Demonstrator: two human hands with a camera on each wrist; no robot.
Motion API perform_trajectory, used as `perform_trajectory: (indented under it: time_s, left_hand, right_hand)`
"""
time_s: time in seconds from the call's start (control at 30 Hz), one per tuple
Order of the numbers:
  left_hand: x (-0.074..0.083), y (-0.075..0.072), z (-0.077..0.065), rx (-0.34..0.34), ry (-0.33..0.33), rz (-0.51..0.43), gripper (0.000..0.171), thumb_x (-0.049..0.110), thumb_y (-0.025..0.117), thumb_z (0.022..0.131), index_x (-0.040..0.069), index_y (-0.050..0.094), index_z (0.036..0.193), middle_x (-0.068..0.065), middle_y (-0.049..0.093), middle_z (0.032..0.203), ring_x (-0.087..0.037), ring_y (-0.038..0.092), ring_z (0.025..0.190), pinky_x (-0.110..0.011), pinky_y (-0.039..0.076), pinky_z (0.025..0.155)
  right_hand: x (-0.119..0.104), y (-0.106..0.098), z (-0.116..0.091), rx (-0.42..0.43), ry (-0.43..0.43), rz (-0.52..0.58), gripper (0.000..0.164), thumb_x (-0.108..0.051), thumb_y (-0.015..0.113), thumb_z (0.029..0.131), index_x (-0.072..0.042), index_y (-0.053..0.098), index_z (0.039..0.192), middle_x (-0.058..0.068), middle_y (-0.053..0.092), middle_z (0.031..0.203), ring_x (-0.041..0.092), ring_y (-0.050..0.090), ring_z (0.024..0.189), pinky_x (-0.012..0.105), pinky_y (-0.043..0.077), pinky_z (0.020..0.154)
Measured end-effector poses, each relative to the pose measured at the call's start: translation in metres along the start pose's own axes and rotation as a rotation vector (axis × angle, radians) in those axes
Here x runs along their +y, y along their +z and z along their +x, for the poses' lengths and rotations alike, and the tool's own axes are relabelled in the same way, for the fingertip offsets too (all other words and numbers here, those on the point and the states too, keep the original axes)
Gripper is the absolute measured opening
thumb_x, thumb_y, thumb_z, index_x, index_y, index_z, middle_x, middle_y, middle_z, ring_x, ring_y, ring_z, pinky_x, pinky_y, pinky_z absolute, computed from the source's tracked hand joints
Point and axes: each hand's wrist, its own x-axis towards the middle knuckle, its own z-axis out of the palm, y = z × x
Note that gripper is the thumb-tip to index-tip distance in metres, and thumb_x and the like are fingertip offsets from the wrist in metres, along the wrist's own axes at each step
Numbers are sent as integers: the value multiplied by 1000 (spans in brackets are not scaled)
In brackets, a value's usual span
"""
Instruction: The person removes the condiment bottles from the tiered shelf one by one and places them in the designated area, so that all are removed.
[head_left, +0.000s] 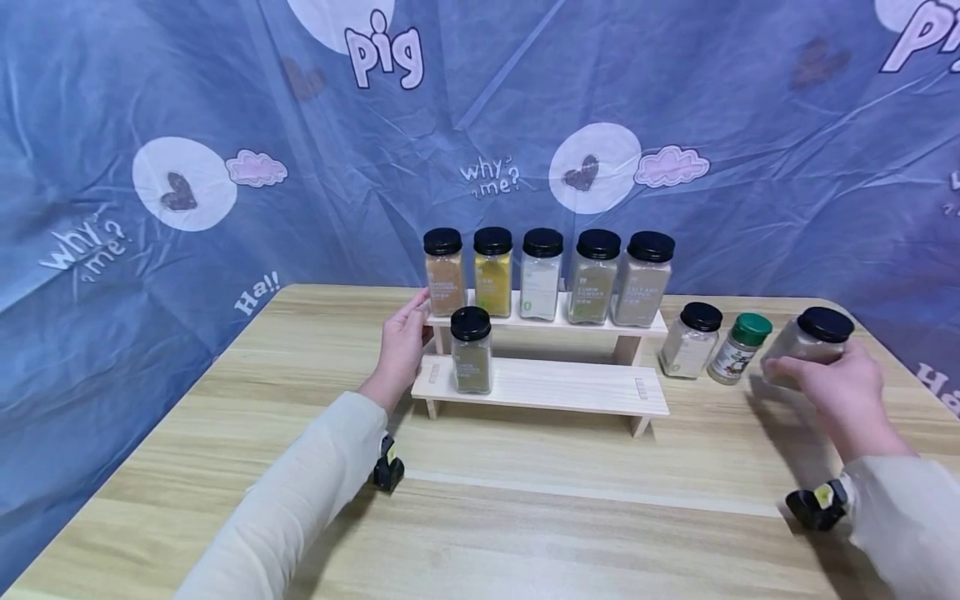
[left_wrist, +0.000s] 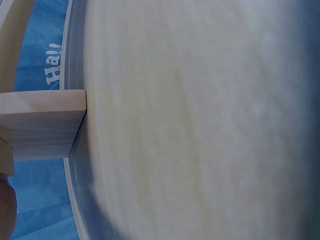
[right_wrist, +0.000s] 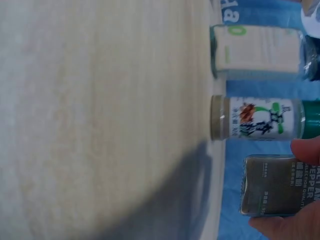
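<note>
At the right, my right hand (head_left: pixel 847 379) grips a square spice jar with a black lid (head_left: pixel 813 333), its salt-and-pepper label showing in the right wrist view. The jar's base hangs above the table there, with thumb and finger on its opposite sides. My left hand (head_left: pixel 403 340) holds the left end of a two-step wooden spice rack (head_left: pixel 570 387) by its upper step. Little of that hand shows in the left wrist view, just a fingertip (left_wrist: pixel 6 207) against the wood. On the lower step, a jar of greenish-brown powder (head_left: pixel 472 354) stands upright near the left end.
Several black-lidded jars (head_left: pixel 492 279) line the upper step, holding orange, yellow, white and brownish powders. Between rack and right hand stand a pale-powder jar (head_left: pixel 688 342) and a small green-capped bottle (head_left: pixel 738 350). A blue printed cloth (head_left: pixel 375 167) hangs behind the table.
</note>
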Motion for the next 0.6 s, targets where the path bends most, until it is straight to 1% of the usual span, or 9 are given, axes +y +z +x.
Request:
perform_trajectory:
  time_s: [0.1,0.17,0.27,0.33,0.4,0.43,0.47,0.53,0.6]
  left_hand:
    - [-1,0,0,0,-5,-1,41,10,42,93,10,51,133,-8,51,136,1,56,65,-18,50,73]
    - [-1,0,0,-2,-11,0,41,10,43,93,10,51,133,-7,51,135,1,56,65,-18,50,73]
    - [-1,-1,1,-2,-18,9,41,11,43,93,12,51,134,-6,50,136,0,55,65,-17,49,73]
    - [-1,-1,1,-2,-21,14,41,11,43,93,13,50,134,-5,49,137,0,54,65,-16,49,73]
    - [-1,-1,1,1,-22,17,41,11,43,93,13,51,134,-4,49,137,0,54,66,-16,49,73]
    - [-1,-1,1,2,-23,17,41,11,43,93,13,51,134,-4,49,137,0,54,66,-16,49,73]
    - [-1,-1,1,2,-24,17,41,11,43,93,13,50,134,-4,49,137,0,54,66,-16,49,73]
    - [-1,0,1,3,-24,18,41,11,43,93,13,50,134,-5,50,137,0,55,67,-16,49,73]
    - [-1,0,1,2,-24,21,41,12,43,93,13,50,134,-4,49,137,0,55,68,-16,49,74]
  right_hand:
    - [4,2,5,-15,-4,2,37,-27,75,76,-31,42,94,-26,45,77,-9,43,72,8,38,61]
    - [5,3,8,-26,0,1,38,-25,74,77,-31,42,95,-24,45,81,-8,42,74,11,43,69]
    - [7,4,13,-44,6,25,41,-22,75,76,-34,41,96,-22,44,86,-8,41,77,13,46,73]
    - [8,5,16,-58,14,52,42,-20,75,76,-36,41,97,-23,43,87,-8,41,78,12,46,72]
    - [9,5,18,-70,22,83,43,-17,75,76,-35,42,97,-24,44,86,-9,41,78,8,44,65]
    - [10,6,19,-74,24,84,42,-16,74,76,-35,43,98,-24,44,86,-8,42,78,8,42,64]
    - [11,6,20,-77,29,75,41,-17,74,76,-34,43,99,-22,45,88,-7,42,79,11,45,70]
    - [13,7,21,-78,45,44,40,-22,73,78,-35,42,100,-15,47,94,3,46,86,22,47,85]
    - [15,9,23,-75,64,23,42,-26,72,79,-36,39,104,-4,48,105,17,47,99,37,41,99]
